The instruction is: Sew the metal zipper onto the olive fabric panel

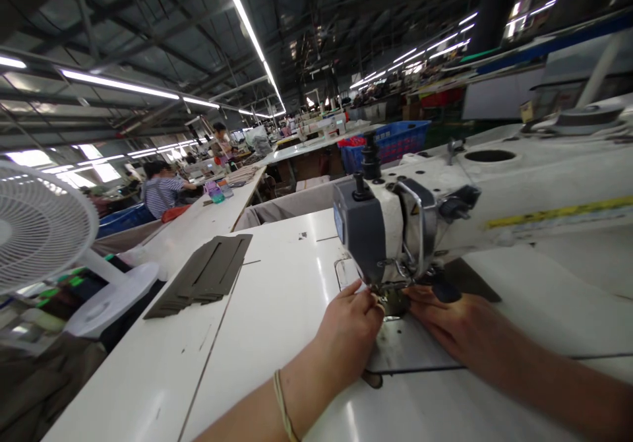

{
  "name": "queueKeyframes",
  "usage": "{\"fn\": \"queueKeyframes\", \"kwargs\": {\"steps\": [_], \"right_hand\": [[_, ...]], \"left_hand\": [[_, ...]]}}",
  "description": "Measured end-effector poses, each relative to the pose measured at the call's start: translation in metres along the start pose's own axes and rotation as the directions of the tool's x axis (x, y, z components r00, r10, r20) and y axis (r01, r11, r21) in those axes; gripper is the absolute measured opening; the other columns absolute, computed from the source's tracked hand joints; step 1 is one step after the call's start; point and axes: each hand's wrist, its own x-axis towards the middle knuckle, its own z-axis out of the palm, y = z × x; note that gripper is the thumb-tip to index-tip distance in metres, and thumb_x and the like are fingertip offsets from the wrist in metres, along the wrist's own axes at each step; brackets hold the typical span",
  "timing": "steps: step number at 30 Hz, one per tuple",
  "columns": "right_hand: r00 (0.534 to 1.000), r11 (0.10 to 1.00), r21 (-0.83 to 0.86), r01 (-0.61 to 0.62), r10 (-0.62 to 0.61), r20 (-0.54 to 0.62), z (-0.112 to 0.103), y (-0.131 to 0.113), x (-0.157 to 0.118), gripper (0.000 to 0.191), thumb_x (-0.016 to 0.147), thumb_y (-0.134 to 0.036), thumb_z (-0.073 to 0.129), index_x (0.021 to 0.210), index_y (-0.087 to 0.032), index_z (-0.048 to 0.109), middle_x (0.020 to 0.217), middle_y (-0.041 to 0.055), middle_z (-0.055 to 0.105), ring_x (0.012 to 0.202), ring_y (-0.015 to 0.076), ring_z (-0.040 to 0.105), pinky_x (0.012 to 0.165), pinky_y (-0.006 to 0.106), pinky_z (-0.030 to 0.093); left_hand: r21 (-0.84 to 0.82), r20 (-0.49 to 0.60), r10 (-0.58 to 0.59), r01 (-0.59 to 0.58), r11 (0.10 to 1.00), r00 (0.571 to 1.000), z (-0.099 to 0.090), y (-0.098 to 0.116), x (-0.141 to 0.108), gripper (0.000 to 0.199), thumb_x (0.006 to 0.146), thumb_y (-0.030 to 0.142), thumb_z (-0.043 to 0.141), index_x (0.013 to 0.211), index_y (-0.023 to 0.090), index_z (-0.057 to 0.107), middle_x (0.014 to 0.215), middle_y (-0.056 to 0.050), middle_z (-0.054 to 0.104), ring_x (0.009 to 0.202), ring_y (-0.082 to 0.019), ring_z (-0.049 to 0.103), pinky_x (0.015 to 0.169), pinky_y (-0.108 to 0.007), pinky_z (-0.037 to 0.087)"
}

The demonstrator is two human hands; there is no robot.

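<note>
A white and grey sewing machine (390, 231) stands on the white table (277, 310). Just left of its needle area is my left hand (353, 323), fingers curled and pressed together; whatever they pinch is too small to make out. My right hand (452, 320) lies to the right of the needle area, its fingers stretched out and partly hidden by the machine head. Behind that hand a dark grey-brown fabric piece (472, 280) lies flat under the machine arm. A stack of similar fabric pieces (208, 274) rests on the table to the left.
A white fan (39, 231) stands at the left edge. Beyond the machine is a blue basket (400, 140). Bottles (216, 193) stand on the far table, beside which a person in a striped top (161, 194) sits. Grey cloth (297, 201) borders the table's back.
</note>
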Motion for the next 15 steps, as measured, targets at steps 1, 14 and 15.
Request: {"fn": "queueKeyframes", "kwargs": {"steps": [1,14,15], "right_hand": [[1.0,1.0,0.012,-0.002,0.002,-0.003,0.001,0.0,0.0,0.029,0.09,-0.014,0.036,0.087,-0.019,0.064,0.079,0.0065,0.065,0.077,0.0189,0.066,0.062,0.027,0.056],[0.984,0.966,-0.257,-0.011,-0.035,-0.175,-0.032,-0.031,-0.043,0.023,0.077,-0.012,0.04,0.086,-0.019,0.06,0.079,0.0115,0.064,0.064,0.0222,0.062,0.054,0.032,0.054],[0.978,0.984,-0.18,-0.008,-0.03,-0.207,-0.031,-0.045,-0.056,0.027,0.078,-0.012,0.037,0.09,-0.021,0.06,0.081,0.0104,0.065,0.065,0.0214,0.063,0.052,0.028,0.053]], "left_hand": [[-0.002,-0.001,0.0,0.0,1.0,1.0,0.001,0.0,0.0,0.013,0.087,0.011,0.047,0.086,0.013,0.06,0.086,-0.008,0.064,0.087,-0.019,0.062,0.1,-0.036,0.046],[-0.048,-0.047,0.176,-0.178,0.983,0.983,-0.016,0.042,-0.015,0.03,0.092,0.034,0.052,0.114,0.014,0.055,0.114,-0.008,0.063,0.119,-0.022,0.051,0.112,-0.041,0.031],[-0.054,-0.039,0.229,-0.231,0.972,0.973,-0.016,0.052,-0.017,0.035,0.094,0.035,0.049,0.121,0.012,0.051,0.121,-0.008,0.061,0.125,-0.022,0.047,0.113,-0.04,0.029]]}}
